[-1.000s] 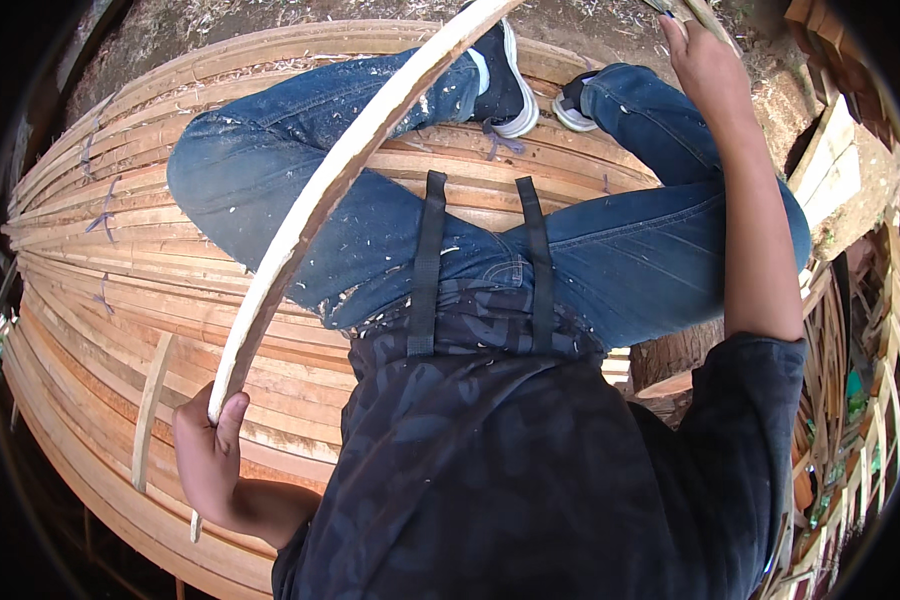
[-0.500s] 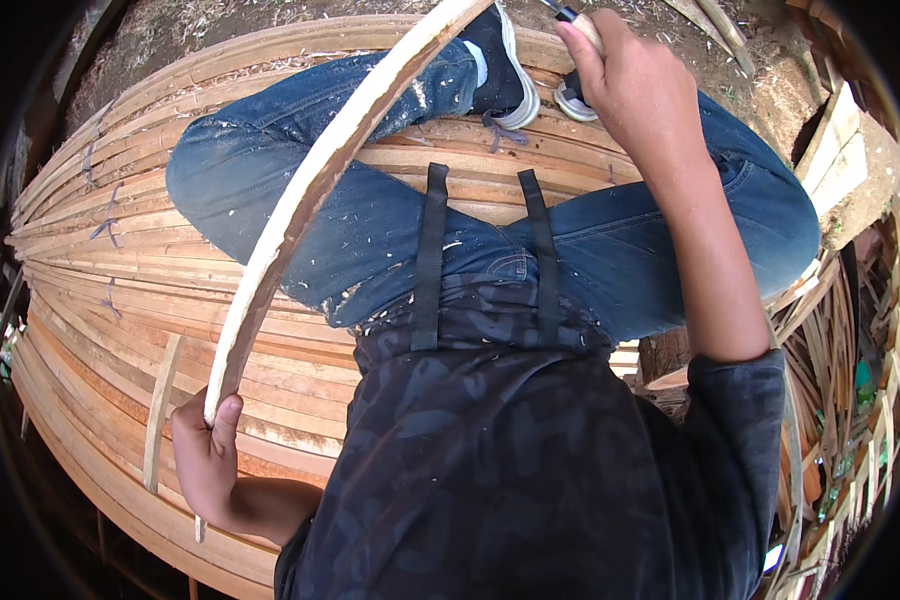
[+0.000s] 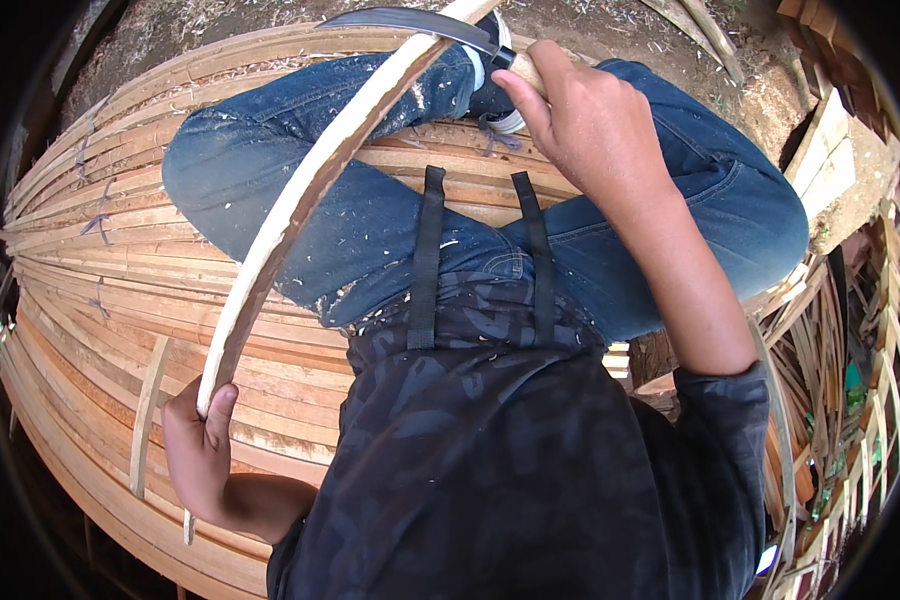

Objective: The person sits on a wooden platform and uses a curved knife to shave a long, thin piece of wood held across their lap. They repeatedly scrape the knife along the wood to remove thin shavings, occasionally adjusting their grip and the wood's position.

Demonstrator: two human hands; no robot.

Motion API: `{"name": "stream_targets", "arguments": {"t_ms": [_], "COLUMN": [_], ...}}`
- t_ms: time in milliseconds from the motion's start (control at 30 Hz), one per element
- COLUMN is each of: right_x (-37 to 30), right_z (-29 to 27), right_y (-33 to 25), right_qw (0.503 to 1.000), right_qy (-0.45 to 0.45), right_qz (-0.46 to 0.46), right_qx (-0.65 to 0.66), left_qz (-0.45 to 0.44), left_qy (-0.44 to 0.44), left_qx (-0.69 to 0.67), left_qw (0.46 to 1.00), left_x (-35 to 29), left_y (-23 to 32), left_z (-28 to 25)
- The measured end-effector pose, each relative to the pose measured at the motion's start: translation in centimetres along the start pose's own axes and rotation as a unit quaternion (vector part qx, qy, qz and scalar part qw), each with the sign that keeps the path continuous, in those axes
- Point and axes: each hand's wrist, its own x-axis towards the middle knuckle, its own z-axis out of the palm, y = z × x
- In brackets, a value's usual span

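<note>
My left hand is closed round the near end of a long wooden strip, pale on its upper face and with brown bark along one edge. The strip slants up across my left leg toward the top of the view, where its far end is cut off. In my right hand is the wooden handle of a sickle. Its dark curved blade lies across the far part of the strip, pointing left, and seems to touch it.
Bundled wooden slats lie beneath me and to my left, tied with thin strips. My crossed legs in blue jeans carry small wood chips. More loose slats are heaped at the right, and shavings litter the ground beyond.
My right hand has moved left and slightly nearer, bringing the sickle blade into view across the strip. My left hand still grips the strip and has hardly shifted.
</note>
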Motion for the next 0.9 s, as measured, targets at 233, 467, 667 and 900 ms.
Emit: {"name": "stream_targets", "arguments": {"t_ms": [233,467,667,900], "right_x": [1.2,-0.2,-2.2,-4.0], "right_z": [2.4,5.4,3.0,5.4], "right_y": [6.1,0.9,-4.2,-7.0], "right_qw": [0.993,0.941,0.757,0.879], "right_qy": [-0.012,0.037,-0.125,-0.147], "right_qz": [0.119,0.182,0.302,0.074], "right_qx": [-0.025,0.283,0.566,0.448], "left_qz": [0.029,0.062,0.021,0.01], "left_qy": [0.012,0.114,0.261,0.185], "left_qx": [0.001,0.045,0.147,0.142], "left_qw": [1.0,0.99,0.954,0.972], "left_x": [1.3,3.2,2.2,3.4], "left_y": [-0.6,-2.7,-4.9,-7.2], "left_z": [0.2,-0.8,-0.4,2.3]}}
